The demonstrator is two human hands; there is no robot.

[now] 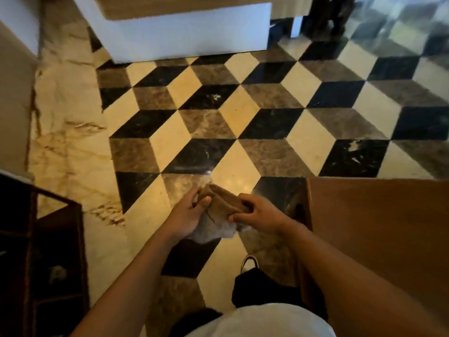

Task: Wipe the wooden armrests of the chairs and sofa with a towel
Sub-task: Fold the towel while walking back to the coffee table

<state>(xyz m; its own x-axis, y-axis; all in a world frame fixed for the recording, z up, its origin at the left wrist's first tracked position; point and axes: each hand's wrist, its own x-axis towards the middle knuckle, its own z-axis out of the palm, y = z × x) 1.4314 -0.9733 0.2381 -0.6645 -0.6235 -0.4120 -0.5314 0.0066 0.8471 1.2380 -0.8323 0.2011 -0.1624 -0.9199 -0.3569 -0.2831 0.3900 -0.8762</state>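
A brown towel (223, 203) with a paler grey underside hangs bunched between both hands, above the tiled floor in front of my body. My left hand (188, 212) grips its left end with the thumb on top. My right hand (257, 215) pinches its right end between thumb and fingers. No wooden armrest is clearly in view.
The floor (243, 117) is a cube pattern of black, brown and cream marble. A dark wooden shelf unit (41, 251) stands at lower left. A flat brown surface (376, 227) fills the lower right. A white block base (189, 32) sits at the top. My shoe (249, 262) shows below.
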